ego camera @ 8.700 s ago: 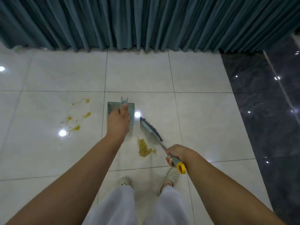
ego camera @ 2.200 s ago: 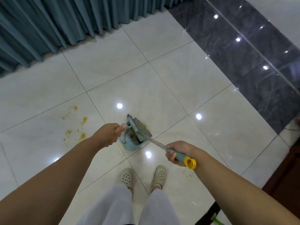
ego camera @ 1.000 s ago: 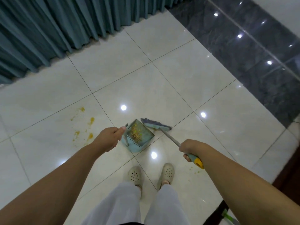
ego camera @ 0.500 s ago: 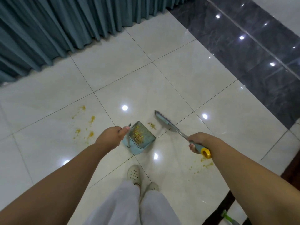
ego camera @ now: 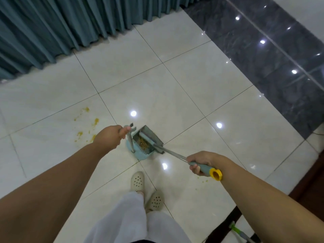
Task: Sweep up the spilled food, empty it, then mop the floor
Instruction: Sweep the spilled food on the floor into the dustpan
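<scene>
Left hand [ego camera: 109,137] grips the dustpan [ego camera: 143,146] handle; right hand [ego camera: 201,162] grips the broom [ego camera: 175,154], its head inside the dustpan over crumbs [ego camera: 142,143]. Yellow stains [ego camera: 85,127] lie left of the dustpan.

We note both bare forearms extended forward and down. Our left hand [ego camera: 109,137] has its fingers curled in a grip, thumb extended on top. Our right hand [ego camera: 203,161] is closed in a full-fist grip, knuckles up.
</scene>
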{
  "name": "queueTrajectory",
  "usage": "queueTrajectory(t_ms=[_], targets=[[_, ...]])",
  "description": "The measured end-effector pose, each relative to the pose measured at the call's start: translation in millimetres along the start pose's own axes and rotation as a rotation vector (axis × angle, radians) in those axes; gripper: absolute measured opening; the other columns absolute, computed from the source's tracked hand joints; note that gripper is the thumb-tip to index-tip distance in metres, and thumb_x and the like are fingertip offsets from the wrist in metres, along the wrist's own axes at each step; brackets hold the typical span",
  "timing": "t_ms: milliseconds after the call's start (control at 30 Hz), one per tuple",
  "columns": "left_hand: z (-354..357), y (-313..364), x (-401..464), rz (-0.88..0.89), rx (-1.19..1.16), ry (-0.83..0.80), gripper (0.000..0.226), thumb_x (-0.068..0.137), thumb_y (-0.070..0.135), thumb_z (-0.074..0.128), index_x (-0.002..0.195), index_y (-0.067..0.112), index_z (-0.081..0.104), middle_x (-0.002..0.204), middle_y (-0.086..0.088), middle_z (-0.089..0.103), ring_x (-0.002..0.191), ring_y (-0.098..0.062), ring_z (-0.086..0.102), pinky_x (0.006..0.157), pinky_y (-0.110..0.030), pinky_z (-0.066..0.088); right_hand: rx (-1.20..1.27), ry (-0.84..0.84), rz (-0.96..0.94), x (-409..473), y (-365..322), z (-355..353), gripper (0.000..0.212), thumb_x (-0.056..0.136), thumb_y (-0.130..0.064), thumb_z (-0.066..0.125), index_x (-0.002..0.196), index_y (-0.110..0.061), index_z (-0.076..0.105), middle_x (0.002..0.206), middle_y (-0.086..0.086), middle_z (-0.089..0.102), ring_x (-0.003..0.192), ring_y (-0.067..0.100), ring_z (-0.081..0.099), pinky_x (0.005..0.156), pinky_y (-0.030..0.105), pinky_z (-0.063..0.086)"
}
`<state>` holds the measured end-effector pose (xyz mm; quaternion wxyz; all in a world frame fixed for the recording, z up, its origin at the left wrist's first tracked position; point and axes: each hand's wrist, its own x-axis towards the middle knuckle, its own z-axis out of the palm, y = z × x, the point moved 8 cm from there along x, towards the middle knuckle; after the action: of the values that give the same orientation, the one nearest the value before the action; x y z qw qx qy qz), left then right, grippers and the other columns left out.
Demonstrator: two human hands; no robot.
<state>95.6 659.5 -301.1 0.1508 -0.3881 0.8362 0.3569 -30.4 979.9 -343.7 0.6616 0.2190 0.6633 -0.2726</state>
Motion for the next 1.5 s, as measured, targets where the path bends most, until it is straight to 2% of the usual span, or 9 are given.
queueTrajectory(t_ms=[167, 300, 467, 600, 700, 1033, 1200, 1400, 1500], targets=[[5.9, 6.0, -10.3, 0.018, 0.058, -0.012, 0.050, 0.095, 0.055, 0.031, 0.079, 0.015, 0.058, 0.067, -0.002, 0.057, 0.057, -0.018, 0.054, 0.061, -0.029, 0.045, -0.017, 0.015, -0.024, -16.6, 5.2, -13.7, 0.008, 0.092, -0.005, 0.043, 0.084, -0.006, 0.042, 0.043, 0.007, 0.043, 0.030, 0.011, 0.035, 0.029, 0.013, 0.032], [5.5, -2.1, -26.8, 0.016, 0.148, 0.081, 0.053, 0.094, 0.058, 0.028, 0.074, 0.017, 0.055, 0.066, -0.001, 0.058, 0.060, -0.017, 0.055, 0.057, -0.028, 0.040, -0.010, 0.027, -0.070, -22.1, -1.0, -20.6, 0.006, 0.093, -0.007, 0.044, 0.088, -0.005, 0.043, 0.045, 0.007, 0.044, 0.030, 0.011, 0.037, 0.030, 0.013, 0.033], [4.8, -23.8, -41.9, 0.001, 0.138, 0.134, 0.054, 0.094, 0.059, 0.028, 0.073, 0.017, 0.056, 0.064, -0.001, 0.058, 0.059, -0.018, 0.055, 0.056, -0.028, 0.039, 0.037, 0.062, -0.108, -16.5, -16.9, -24.9, 0.015, 0.099, -0.012, 0.043, 0.086, -0.003, 0.043, 0.042, 0.008, 0.044, 0.025, 0.012, 0.037, 0.028, 0.011, 0.032], [7.3, -35.0, -43.2, -0.010, 0.149, 0.155, 0.051, 0.093, 0.060, 0.028, 0.068, 0.024, 0.053, 0.062, 0.004, 0.056, 0.061, -0.015, 0.055, 0.055, -0.027, 0.035, 0.024, 0.112, -0.136, 1.7, -25.7, -18.4, 0.017, 0.100, -0.012, 0.042, 0.086, -0.002, 0.043, 0.060, 0.010, 0.042, 0.023, 0.012, 0.038, 0.029, 0.012, 0.034], [10.5, -36.8, -41.2, -0.011, 0.191, 0.170, 0.055, 0.094, 0.059, 0.024, 0.075, 0.019, 0.056, 0.065, 0.001, 0.056, 0.067, -0.019, 0.057, 0.060, -0.030, 0.041, -0.017, 0.115, -0.127, 18.2, -23.2, -5.7, 0.016, 0.099, -0.013, 0.043, 0.088, -0.002, 0.043, 0.065, 0.011, 0.044, 0.025, 0.012, 0.041, 0.031, 0.013, 0.036], [19.3, -36.3, -43.0, -0.012, 0.204, 0.167, 0.059, 0.094, 0.060, 0.020, 0.082, 0.015, 0.056, 0.070, -0.002, 0.056, 0.073, -0.022, 0.057, 0.068, -0.035, 0.045, -0.114, -0.026, -0.030, 6.9, 2.8, 19.2, 0.013, 0.098, -0.013, 0.043, 0.092, -0.002, 0.044, 0.045, 0.007, 0.046, 0.028, 0.012, 0.038, 0.029, 0.013, 0.034], [23.6, -33.0, -49.3, -0.019, 0.228, 0.180, 0.061, 0.093, 0.062, 0.019, 0.083, 0.015, 0.057, 0.072, -0.002, 0.059, 0.073, -0.021, 0.058, 0.066, -0.034, 0.044, -0.136, 0.000, -0.021, -7.3, -0.3, 7.2, 0.013, 0.098, -0.014, 0.045, 0.092, -0.002, 0.045, 0.042, 0.007, 0.046, 0.027, 0.012, 0.038, 0.029, 0.013, 0.034], [15.4, -44.0, -62.9, -0.042, 0.153, 0.200, 0.055, 0.093, 0.061, 0.024, 0.072, 0.021, 0.054, 0.064, 0.003, 0.054, 0.068, -0.019, 0.055, 0.062, -0.031, 0.039, -0.132, 0.045, -0.066, -13.5, -8.6, -2.1, 0.014, 0.098, -0.014, 0.046, 0.090, -0.002, 0.046, 0.050, 0.007, 0.046, 0.027, 0.012, 0.038, 0.029, 0.013, 0.035], [9.4, -52.0, -68.7, -0.056, 0.180, 0.198, 0.058, 0.093, 0.061, 0.023, 0.075, 0.017, 0.056, 0.064, 0.001, 0.055, 0.068, -0.020, 0.056, 0.061, -0.032, 0.040, -0.121, 0.081, -0.090, -13.8, -17.7, -7.8, 0.015, 0.098, -0.013, 0.046, 0.089, -0.001, 0.046, 0.052, 0.008, 0.046, 0.026, 0.012, 0.038, 0.029, 0.012, 0.035]])
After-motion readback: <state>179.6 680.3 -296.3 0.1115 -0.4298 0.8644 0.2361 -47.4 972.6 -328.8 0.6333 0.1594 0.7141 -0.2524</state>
